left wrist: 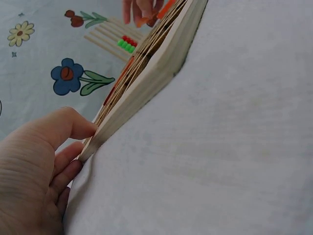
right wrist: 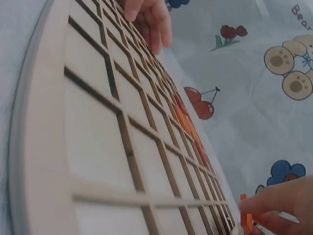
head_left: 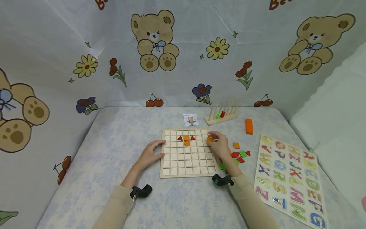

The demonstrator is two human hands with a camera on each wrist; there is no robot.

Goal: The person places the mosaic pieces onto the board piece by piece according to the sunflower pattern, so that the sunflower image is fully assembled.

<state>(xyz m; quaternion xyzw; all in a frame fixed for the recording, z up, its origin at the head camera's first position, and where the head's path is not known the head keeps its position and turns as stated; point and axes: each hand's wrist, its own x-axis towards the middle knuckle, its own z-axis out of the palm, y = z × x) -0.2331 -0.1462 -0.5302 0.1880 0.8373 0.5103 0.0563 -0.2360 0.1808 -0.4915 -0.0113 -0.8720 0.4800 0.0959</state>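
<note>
A wooden grid board (head_left: 174, 175) lies on the table in front of the person. The left hand (head_left: 150, 152) rests against its left edge, fingertips and thumb touching the frame. At the board's upper right edge the right hand (head_left: 219, 144) pinches a flat orange piece (right wrist: 246, 213) between thumb and fingers; its full outline is partly hidden. In the grid's upper part sit an orange square (head_left: 186, 137), a red triangle (head_left: 180, 138) on its left, another red triangle (head_left: 193, 138) on its right, and an orange round piece (head_left: 187, 143) just below.
Loose red, green and orange pieces (head_left: 242, 154) lie right of the board, partly under the right forearm. Further right is an alphabet board (head_left: 271, 178). Behind stand a picture card (head_left: 190, 120), a peg rack (head_left: 221, 119) with green and red beads, and an orange block (head_left: 249, 126).
</note>
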